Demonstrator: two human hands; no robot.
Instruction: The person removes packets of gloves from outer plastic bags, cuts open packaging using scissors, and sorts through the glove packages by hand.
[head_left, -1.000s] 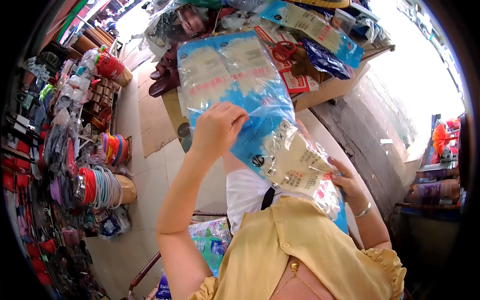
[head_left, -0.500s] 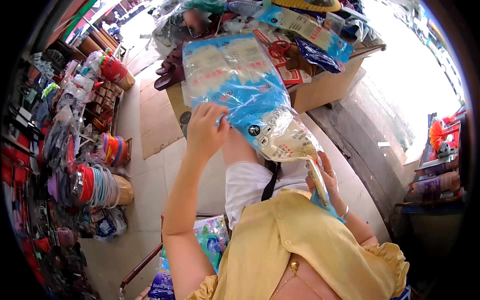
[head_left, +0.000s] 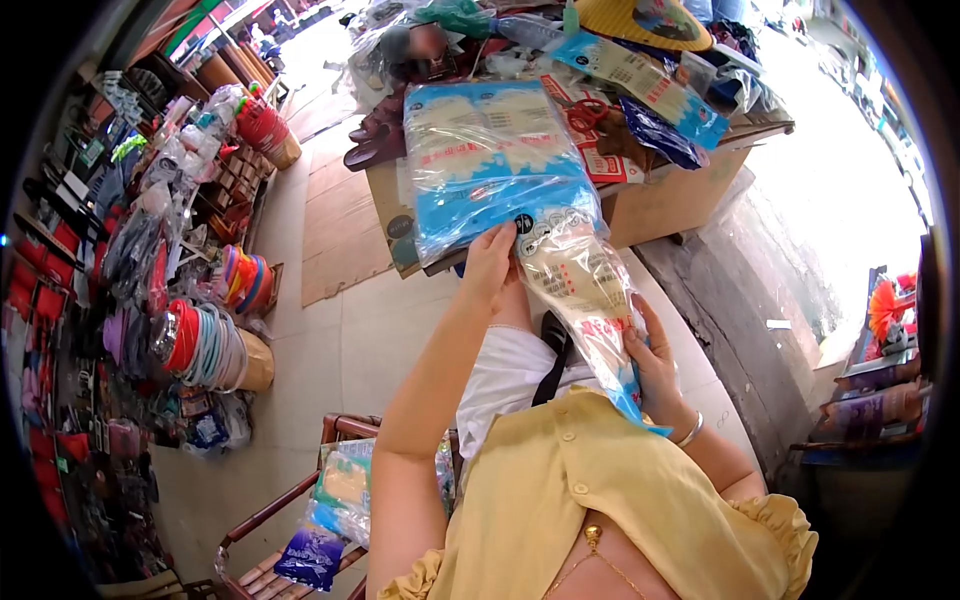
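A flat plastic packet (head_left: 580, 285), cream and blue with red print and a row of round black icons, hangs tilted between my hands in front of my lap. My left hand (head_left: 490, 262) is closed in a pinch at its upper left edge. Lower down, my right hand (head_left: 654, 362) grips the packet's right side, thumb in front. Just beyond lies a large clear plastic bag (head_left: 500, 150) of similar blue and cream packets on the table's near edge. The held packet's top overlaps that bag.
Red-handled scissors (head_left: 588, 115), another cream and blue packet (head_left: 645, 85) and a straw hat (head_left: 650, 22) lie on the cluttered table. Shelves of goods line the left, with a tub of coiled hoses (head_left: 215, 345). Beside me stands a chair (head_left: 345, 430) holding packages.
The packet has straightened out and its printed face now shows more fully. My left hand has moved right and down, from the large bag's edge to the packet. The view has shifted slightly.
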